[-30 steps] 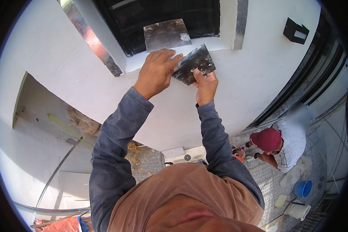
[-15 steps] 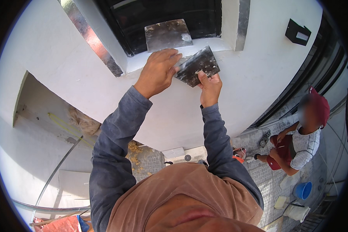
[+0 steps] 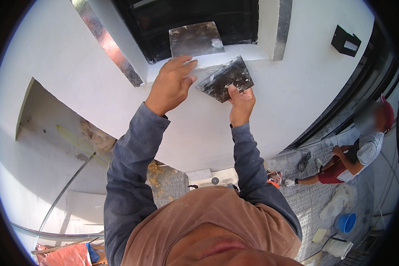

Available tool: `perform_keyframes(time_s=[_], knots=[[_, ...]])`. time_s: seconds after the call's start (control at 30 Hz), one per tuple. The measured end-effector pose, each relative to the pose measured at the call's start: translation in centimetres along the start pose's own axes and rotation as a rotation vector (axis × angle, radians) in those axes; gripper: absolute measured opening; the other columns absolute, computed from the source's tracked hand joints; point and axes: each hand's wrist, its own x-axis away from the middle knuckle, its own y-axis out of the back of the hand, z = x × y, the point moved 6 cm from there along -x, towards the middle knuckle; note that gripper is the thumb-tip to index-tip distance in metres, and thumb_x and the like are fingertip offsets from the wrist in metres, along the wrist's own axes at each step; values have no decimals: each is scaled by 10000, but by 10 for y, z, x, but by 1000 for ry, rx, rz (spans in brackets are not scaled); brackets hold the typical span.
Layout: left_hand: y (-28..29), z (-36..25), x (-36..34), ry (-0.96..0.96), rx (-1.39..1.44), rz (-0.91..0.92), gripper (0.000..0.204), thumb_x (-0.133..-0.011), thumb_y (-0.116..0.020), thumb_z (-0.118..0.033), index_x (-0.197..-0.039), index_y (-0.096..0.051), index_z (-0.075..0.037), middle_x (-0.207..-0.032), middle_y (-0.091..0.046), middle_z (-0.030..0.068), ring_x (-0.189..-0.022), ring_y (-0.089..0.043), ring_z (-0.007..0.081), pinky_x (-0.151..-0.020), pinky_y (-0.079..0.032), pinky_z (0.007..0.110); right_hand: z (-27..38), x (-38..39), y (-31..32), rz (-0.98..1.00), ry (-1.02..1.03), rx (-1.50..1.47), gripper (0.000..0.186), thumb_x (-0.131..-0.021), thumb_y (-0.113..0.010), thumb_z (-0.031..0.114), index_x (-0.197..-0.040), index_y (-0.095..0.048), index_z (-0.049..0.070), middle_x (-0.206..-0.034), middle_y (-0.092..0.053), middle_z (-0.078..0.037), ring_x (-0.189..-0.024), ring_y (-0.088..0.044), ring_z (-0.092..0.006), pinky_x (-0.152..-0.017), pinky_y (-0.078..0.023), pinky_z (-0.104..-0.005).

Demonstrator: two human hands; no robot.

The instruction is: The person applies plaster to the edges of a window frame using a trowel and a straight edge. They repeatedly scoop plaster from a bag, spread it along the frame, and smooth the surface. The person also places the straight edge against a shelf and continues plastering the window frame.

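My right hand (image 3: 242, 105) grips a thin, dark metal putty plate (image 3: 228, 80) by its near edge, thumb on top. White filler is smeared over the plate, which tilts in front of the window sill (image 3: 248, 52). To its left, my left hand (image 3: 170, 86) is raised with fingers stretched and apart, holding nothing; a gap separates it from the plate. A second, similar plate (image 3: 196, 39) rests on the sill against the dark window (image 3: 199, 13), with a white dab near its right corner.
A white curved wall (image 3: 208, 133) surrounds the window, with a black lamp (image 3: 346, 41) at right. A co-worker (image 3: 363, 146) in a red cap is at the right on the paving. A blue bucket (image 3: 345, 222) and a white sack (image 3: 338, 248) stand lower right. A recess (image 3: 53, 119) opens left.
My left hand has drawn away from the putty plate to the left. My right hand still holds the plate. The co-worker has shifted and turned, with a leg now stretched out.
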Motion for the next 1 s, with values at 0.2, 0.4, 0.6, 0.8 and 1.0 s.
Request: perform_keyframes(time_s=[0.2, 0.4, 0.6, 0.8, 1.0], knots=[[-9, -4, -5, -58, -66, 59, 404, -903, -718, -114, -1301, -676, -58, -1396, -602, 179, -1306, -535, 385, -1106, -421, 439, -8, -3, -14, 96, -96, 39, 328, -943, -755, 93, -1211, -608, -26, -1075, -705, -74, -925, -664, -127, -836, -565, -273], [-6, -8, -11, -30, -54, 55, 442, -903, -719, -108, -1337, -650, -61, -1411, -592, 172, -1306, -534, 377, -1100, -431, 425, -4, -1, -5, 100, -80, 35, 328, -937, -754, 72, -1216, -619, -36, -1112, -710, -79, -947, -665, -125, -861, -558, -275], [11, 0, -2, 59, 0, -10, 422, -904, -674, -20, -1324, -643, -45, -1398, -598, 167, -1290, -551, 370, -1084, -452, 406, -10, -4, -13, 171, -83, 93, 342, -927, -775, 94, -1209, -627, -29, -1084, -715, -64, -909, -661, -112, -822, -553, -265], [15, -7, 39, 75, -44, -327, 452, -895, -613, 54, -1338, -620, -31, -1371, -607, 165, -1299, -556, 385, -1116, -424, 448, -17, 11, -16, 182, -49, 67, 291, -930, -773, 86, -1161, -629, -17, -1057, -718, -60, -902, -661, -106, -818, -551, -262], [-10, -11, 37, 29, -324, -202, 535, -846, -650, 49, -1369, -591, -47, -1369, -595, 164, -1335, -524, 391, -1120, -389, 552, -14, -1, -8, 98, -16, 75, 300, -932, -786, 136, -1149, -638, -10, -1042, -712, -49, -881, -642, -93, -800, -531, -244]])
